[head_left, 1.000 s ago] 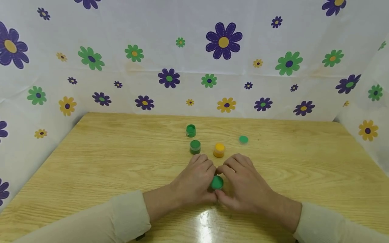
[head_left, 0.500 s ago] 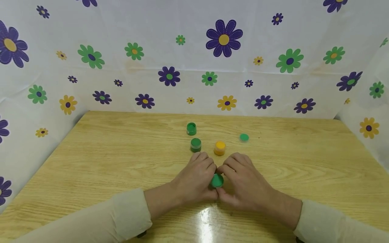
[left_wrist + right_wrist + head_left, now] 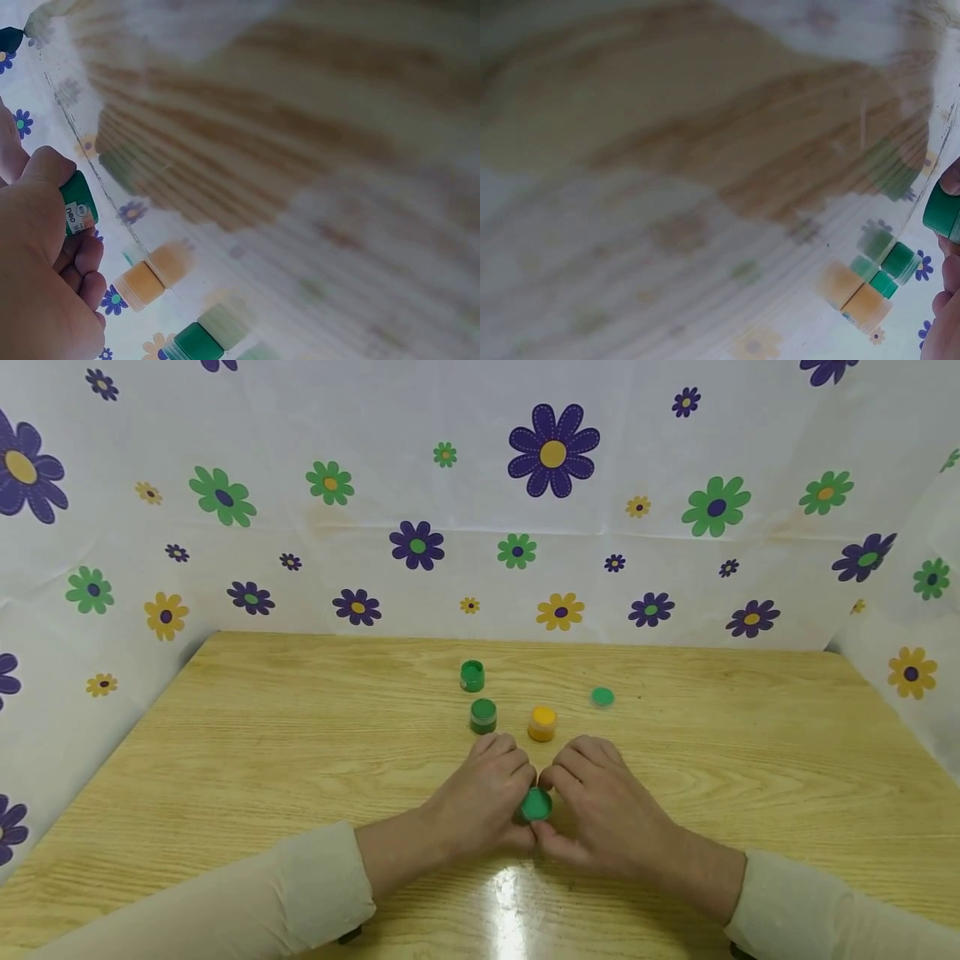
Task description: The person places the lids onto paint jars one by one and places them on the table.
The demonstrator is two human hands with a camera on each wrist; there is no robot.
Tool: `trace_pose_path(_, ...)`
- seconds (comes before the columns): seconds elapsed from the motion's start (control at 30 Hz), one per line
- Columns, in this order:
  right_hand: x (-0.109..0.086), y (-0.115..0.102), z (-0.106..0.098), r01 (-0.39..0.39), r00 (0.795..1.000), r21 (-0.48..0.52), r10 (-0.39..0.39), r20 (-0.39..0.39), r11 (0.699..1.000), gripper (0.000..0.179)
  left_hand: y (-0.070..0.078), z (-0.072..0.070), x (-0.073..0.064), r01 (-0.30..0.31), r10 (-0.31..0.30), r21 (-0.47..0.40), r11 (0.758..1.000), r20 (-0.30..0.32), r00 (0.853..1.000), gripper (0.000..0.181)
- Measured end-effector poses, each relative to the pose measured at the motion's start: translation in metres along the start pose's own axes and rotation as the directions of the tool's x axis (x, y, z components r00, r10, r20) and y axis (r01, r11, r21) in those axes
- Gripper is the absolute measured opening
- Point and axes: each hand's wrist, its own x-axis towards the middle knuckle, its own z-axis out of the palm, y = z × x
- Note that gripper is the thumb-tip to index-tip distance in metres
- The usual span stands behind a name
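A small green paint jar is held between both hands near the middle of the table. My left hand grips it from the left, its fingers curled. From the right, the thumb and fingers of my right hand pinch its rim. Its top face looks bright green; whether that is a lid or paint, I cannot tell. A white label on the jar shows in the left wrist view. The right wrist view catches the jar's green side at its edge.
Beyond the hands stand a dark green jar, a yellow jar and, farther back, a green jar that looks uncovered. A flat green disc lies to their right on the wooden table. Flowered cloth surrounds the table.
Both hands stay round the green jar with hardly any motion. The whole scene sits slightly higher in the head view; the other jars keep their places.
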Motion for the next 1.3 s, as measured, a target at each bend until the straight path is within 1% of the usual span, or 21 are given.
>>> trace_pose_path(0.1, 0.000, 0.000, 0.000, 0.011, 1.000, -0.008, -0.011, -0.011, 1.000, 0.031, 0.000, 0.001, 0.001, -0.008, 0.008, 0.000, 1.000, 0.000, 1.000, 0.038)
trace_pose_path(0.27, -0.001, 0.000, 0.001, 0.021, 1.000, -0.008, -0.021, -0.022, 1.000, 0.030, 0.001, 0.000, 0.001, -0.006, 0.005, 0.005, 1.000, 0.018, 1.000, 0.038)
trace_pose_path(0.5, 0.003, -0.001, -0.002, 0.006, 1.000, -0.002, -0.006, -0.004, 1.000, 0.030, 0.000, -0.005, 0.002, 0.008, -0.008, 0.006, 1.000, 0.044, 0.999, 0.038)
trace_pose_path(0.67, 0.002, -0.002, -0.004, -0.044, 0.999, 0.001, 0.044, 0.032, 0.999, 0.028, 0.002, -0.005, 0.000, 0.039, -0.037, -0.018, 0.999, 0.108, 0.993, 0.037)
trace_pose_path(0.73, 0.000, -0.003, -0.004, -0.072, 0.996, 0.005, 0.072, 0.049, 0.997, 0.026, 0.001, -0.005, -0.002, 0.054, -0.052, -0.012, 0.998, 0.134, 0.990, 0.037)
trace_pose_path(0.83, -0.003, -0.004, -0.005, -0.120, 0.989, 0.013, 0.119, 0.085, 0.993, 0.025, -0.002, -0.008, -0.009, 0.084, -0.082, -0.012, 0.996, 0.144, 0.986, 0.039)
trace_pose_path(0.97, -0.006, -0.004, -0.008, -0.177, 0.975, 0.009, 0.175, 0.135, 0.984, 0.025, -0.010, -0.014, -0.020, 0.131, -0.127, -0.026, 0.991, 0.129, 0.983, 0.039)
trace_pose_path(1.03, -0.008, -0.002, -0.009, -0.196, 0.970, 0.004, 0.193, 0.147, 0.981, 0.025, -0.015, -0.016, -0.025, 0.153, -0.148, -0.033, 0.988, 0.122, 0.981, 0.038)
trace_pose_path(1.17, -0.011, 0.002, -0.012, -0.215, 0.965, -0.008, 0.214, 0.154, 0.977, 0.025, -0.025, -0.019, -0.034, 0.191, -0.185, -0.050, 0.980, 0.111, 0.976, 0.035)
trace_pose_path(1.3, -0.015, 0.010, -0.014, -0.223, 0.965, -0.023, 0.224, 0.139, 0.975, 0.025, -0.035, -0.021, -0.039, 0.223, -0.219, -0.031, 0.974, 0.101, 0.971, 0.033)
